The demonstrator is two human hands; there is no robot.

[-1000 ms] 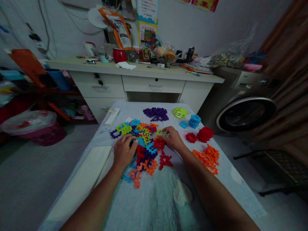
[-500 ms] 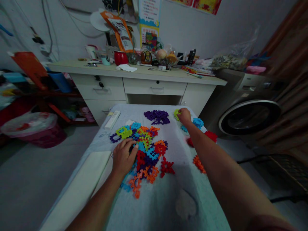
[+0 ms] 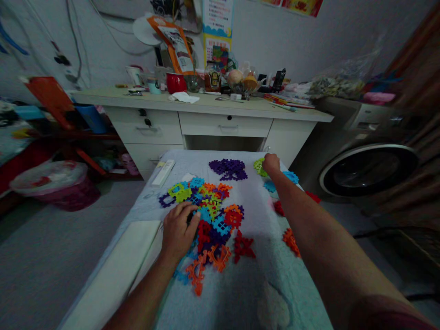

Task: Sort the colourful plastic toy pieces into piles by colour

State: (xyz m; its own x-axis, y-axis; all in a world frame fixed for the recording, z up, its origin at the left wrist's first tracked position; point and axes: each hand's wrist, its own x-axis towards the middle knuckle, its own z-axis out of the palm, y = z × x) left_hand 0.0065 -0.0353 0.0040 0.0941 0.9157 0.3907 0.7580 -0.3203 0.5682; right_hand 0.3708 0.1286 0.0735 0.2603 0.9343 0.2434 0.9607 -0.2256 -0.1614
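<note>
My left hand [image 3: 180,229] rests at the left edge of a mixed pile of interlocking plastic building pieces [image 3: 215,215] in several colours. Its fingers are curved over the pile with the thumb apart, and nothing is visibly held. At the far right of the cloth, my right hand [image 3: 272,162] is closed beside a small group of lime green pieces [image 3: 259,167]. Its fingertips are hidden, and I cannot make out what they hold. Left of that group lies a heap of purple pieces [image 3: 228,169]. Blue pieces [image 3: 291,177] and orange pieces [image 3: 290,241] lie near my right forearm, which partly covers red pieces [image 3: 278,208].
A cloth-covered table [image 3: 240,293] carries everything, with a long white box [image 3: 163,173] and a white board [image 3: 113,270] on its left. Behind stands a white desk [image 3: 227,123] with jars and cups. A washing machine [image 3: 364,151] is at the right, a pink bin [image 3: 65,185] at the left.
The view has shifted slightly, so everything sits a little further right. My right hand has moved slightly off the lime green pieces, showing more of them. My left hand stays on the pile.
</note>
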